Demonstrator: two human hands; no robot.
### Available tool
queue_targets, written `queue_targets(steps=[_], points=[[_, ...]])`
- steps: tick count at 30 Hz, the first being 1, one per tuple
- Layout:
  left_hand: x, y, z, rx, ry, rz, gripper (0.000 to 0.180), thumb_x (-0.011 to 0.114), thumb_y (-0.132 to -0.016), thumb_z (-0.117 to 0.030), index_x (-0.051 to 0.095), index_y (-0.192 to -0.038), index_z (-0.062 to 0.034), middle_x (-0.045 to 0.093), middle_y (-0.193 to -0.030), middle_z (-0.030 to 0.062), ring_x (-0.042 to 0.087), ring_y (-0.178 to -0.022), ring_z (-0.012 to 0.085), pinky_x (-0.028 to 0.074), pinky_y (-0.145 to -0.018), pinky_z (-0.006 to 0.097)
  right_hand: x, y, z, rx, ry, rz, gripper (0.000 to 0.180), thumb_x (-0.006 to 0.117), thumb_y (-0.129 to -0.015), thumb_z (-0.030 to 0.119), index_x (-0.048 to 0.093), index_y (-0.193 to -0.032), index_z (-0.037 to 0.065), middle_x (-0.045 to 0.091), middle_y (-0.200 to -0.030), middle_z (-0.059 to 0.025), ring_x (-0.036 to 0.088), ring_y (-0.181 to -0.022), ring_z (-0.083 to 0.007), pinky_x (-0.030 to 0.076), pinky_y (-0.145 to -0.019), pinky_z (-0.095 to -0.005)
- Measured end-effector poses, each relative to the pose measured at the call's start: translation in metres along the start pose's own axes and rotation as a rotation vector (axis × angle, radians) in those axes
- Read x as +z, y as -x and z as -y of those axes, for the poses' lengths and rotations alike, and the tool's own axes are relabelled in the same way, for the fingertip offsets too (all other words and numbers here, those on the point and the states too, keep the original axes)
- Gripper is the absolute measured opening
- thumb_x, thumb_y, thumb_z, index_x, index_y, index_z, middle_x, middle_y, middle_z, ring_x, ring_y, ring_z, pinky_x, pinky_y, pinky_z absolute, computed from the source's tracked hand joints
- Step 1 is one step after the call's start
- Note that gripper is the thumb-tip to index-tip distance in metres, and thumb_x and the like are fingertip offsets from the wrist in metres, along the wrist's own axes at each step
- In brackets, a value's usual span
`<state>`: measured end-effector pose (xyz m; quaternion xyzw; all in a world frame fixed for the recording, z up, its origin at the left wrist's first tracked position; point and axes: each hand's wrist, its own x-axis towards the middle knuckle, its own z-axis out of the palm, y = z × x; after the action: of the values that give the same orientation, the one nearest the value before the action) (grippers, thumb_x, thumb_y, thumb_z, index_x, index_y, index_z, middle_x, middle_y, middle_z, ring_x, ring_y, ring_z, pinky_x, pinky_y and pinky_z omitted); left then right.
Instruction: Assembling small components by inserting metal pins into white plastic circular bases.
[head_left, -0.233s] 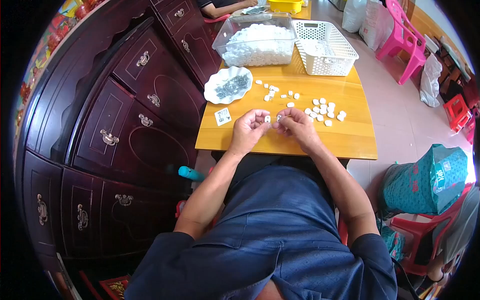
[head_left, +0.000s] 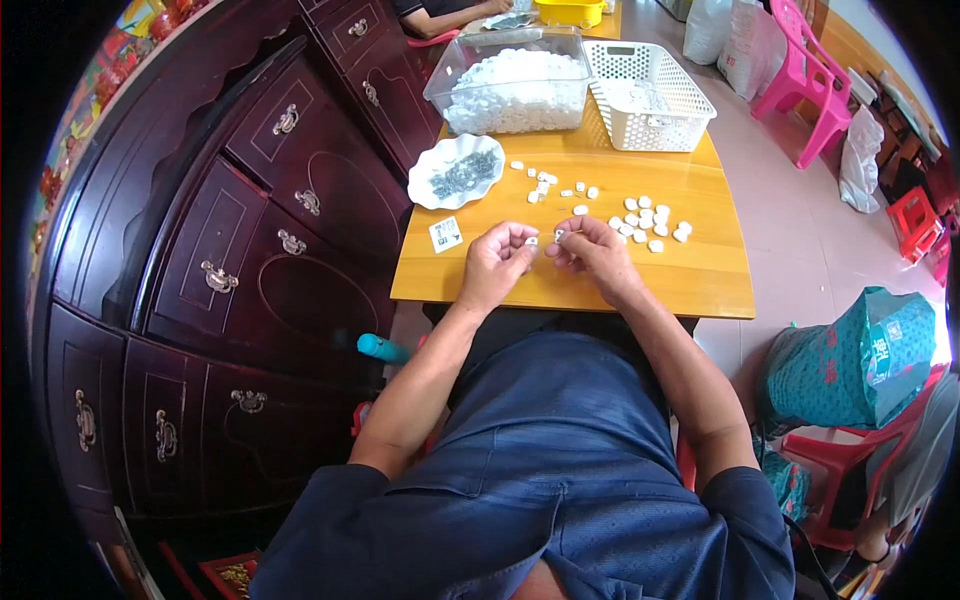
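Over the near part of the wooden table, my left hand pinches a small white plastic piece between thumb and fingertips. Just to its right, my right hand is closed on another small white piece, mostly covered by the fingers. A narrow gap separates the two pieces. Beyond my hands lie several loose white pieces, some with dark openings. A group of rounded white pieces is spread to the right of my right hand.
A scalloped white dish holds small dark parts. Behind it stand a clear bin heaped with white pieces and a white perforated basket. A square printed card lies at left. Dark cabinets flank the table; a teal bag stands right.
The piece in my left hand has tilted and shifted slightly down and left. My right hand keeps nearly the same place.
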<state>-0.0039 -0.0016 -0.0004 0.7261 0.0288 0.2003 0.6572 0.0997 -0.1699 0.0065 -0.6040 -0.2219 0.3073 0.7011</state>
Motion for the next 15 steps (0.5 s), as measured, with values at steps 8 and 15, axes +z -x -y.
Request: queue_targets(steps=[8,15], points=[[-0.0048,-0.0003,-0.0001,-0.024,-0.041,-0.081,0.015,0.062,-0.092,-0.003,0.062,-0.106,-0.0001,0.061,-0.078,-0.0025,0.055,-0.062,0.0034,0.044,-0.055,0.019,-0.0016,-0.0009,-0.0001,0.013,-0.033,-0.013,0.015,0.059,-0.098,0.018,0.061,-0.106,0.006,0.072,-0.089,-0.0048,0.064,-0.076,-0.0105,0.049,-0.069,-0.0245],[-0.0012,-0.0018,0.0019,-0.047,0.038,-0.067,0.015,0.065,-0.094,-0.006,0.066,-0.108,-0.0003,0.064,-0.080,-0.0013,0.058,-0.067,0.0040,0.048,-0.060,0.020,-0.0043,-0.0028,-0.0008,0.008,-0.036,-0.011,0.014,0.059,-0.097,0.018,0.061,-0.105,0.006,0.072,-0.089,-0.0049,0.064,-0.075,-0.0105,0.049,-0.069,-0.0245]])
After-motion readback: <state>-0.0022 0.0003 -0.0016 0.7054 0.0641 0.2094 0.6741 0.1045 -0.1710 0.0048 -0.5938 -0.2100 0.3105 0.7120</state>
